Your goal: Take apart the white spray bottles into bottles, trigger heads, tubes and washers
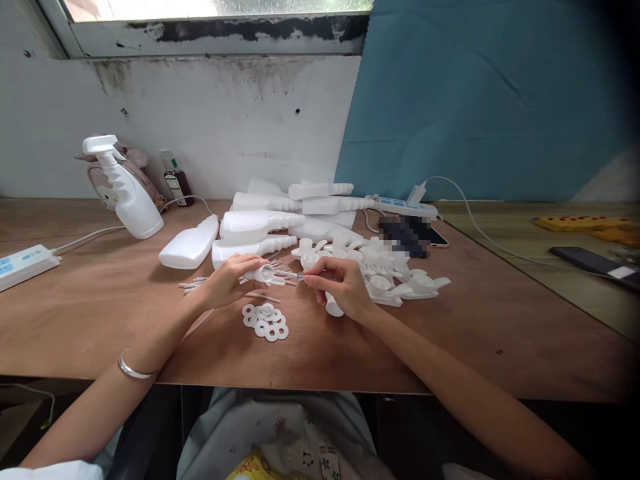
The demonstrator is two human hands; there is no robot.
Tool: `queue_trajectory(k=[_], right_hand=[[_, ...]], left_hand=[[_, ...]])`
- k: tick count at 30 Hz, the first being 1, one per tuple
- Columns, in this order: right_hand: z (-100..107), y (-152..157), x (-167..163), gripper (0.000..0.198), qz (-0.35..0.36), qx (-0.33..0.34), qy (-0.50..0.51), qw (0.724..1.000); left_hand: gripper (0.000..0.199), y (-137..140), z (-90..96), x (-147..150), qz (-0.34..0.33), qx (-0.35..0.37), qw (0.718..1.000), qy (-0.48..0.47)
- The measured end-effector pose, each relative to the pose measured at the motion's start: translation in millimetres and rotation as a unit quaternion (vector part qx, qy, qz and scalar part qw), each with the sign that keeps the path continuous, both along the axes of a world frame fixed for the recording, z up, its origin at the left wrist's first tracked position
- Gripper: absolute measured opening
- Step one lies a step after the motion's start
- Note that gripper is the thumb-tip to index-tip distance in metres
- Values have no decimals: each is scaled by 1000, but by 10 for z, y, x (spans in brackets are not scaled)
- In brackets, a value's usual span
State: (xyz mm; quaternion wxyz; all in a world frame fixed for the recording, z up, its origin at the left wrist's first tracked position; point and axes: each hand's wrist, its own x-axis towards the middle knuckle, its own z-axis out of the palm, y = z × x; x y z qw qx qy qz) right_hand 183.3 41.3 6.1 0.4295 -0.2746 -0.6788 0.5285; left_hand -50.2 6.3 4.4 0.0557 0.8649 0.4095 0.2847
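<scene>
My left hand (231, 279) grips a white trigger spray head (262, 273), its round screw collar facing to the right and toward me. Just right of it, the thumb and fingertips of my right hand (341, 283) pinch a small clear plastic piece (300, 276); its exact kind is too small to tell. Beneath and behind my left hand lie thin whitish tubes (200, 285). Several white ring washers (271, 331) form a loose group on the table in front of the hands. A pile of more white spray heads (380, 283) spreads behind and beside my right hand.
White empty-looking bottles (260, 225) lie stacked at the back, one bottle (189, 243) apart on the left. An assembled spray bottle (131, 193) stands near a dark glass bottle (177, 180). Power strips (27, 265), a white cable (480, 227) and phones (433, 233) occupy the sides.
</scene>
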Motion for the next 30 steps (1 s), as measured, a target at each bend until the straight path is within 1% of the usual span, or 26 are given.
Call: queue_trajectory(k=[5,11,17,19,22,23,24,25,27,29,30], right_hand=[[-28,-9,-13,16,2,-8,26,1000],[-47,22,15,14,8,-10,48,999],[-18,20,38,16,25,17,17,999],[-13,-19,32,15,20,55,-7,998],[-16,-94,14,11,-25,181,-47,982],[-19,-111,8,10,-40,208,-55,976],[-23,-117,4,10,-45,211,-56,975],[-27,-112,3,11,-40,189,-49,980],[-32,-70,7,14,-1,95,-21,995],[-32,-5,17,17,41,7,7,999],[-32,27,21,18,55,-21,16,998]], left_hand=[[28,1,22,-18,9,-28,999,-31],[27,-10,53,-43,-6,-75,995,-65],[27,-41,103,-63,-33,-143,987,-66],[28,-42,107,-66,-44,-146,986,-65],[27,-38,104,-61,-48,-137,987,-64],[26,-38,104,-57,-47,-135,988,-66],[26,-39,105,-53,-47,-132,988,-69],[26,-41,108,-48,-48,-131,988,-73],[27,-48,123,-39,-58,-138,985,-79],[29,-55,146,-34,-73,-153,983,-76],[30,-58,158,-34,-82,-161,981,-68]])
